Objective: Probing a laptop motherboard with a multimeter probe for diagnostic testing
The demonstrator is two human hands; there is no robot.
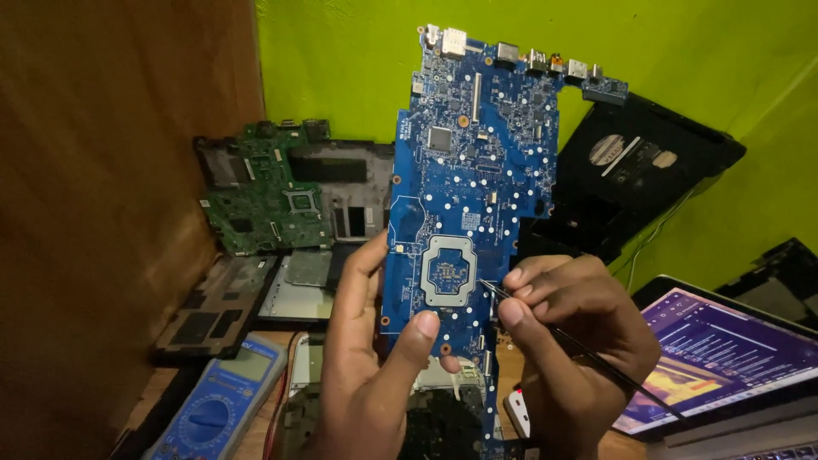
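Both hands sit closest to the lens. His left hand (375, 366) grips the blue laptop motherboard (473, 196) by its lower left edge, thumb pressed on the face below the metal CPU frame (449, 271), fingers curled behind. The right hand (571, 341) pinches slim black tweezers (579, 345), their tip touching the board just right of that frame.

The board stands upright in the air, in front of the green wall (341, 60) and above the table (511, 366). It looks light, thin and stiff, but fragile: tiny soldered parts cover it, so I'd hold it by bare edges only, as he does. Behind it lean a green motherboard (273, 196) and a black laptop shell (648, 162); a blue multimeter (223, 400) lies lower left, an open laptop (724, 358) lower right.
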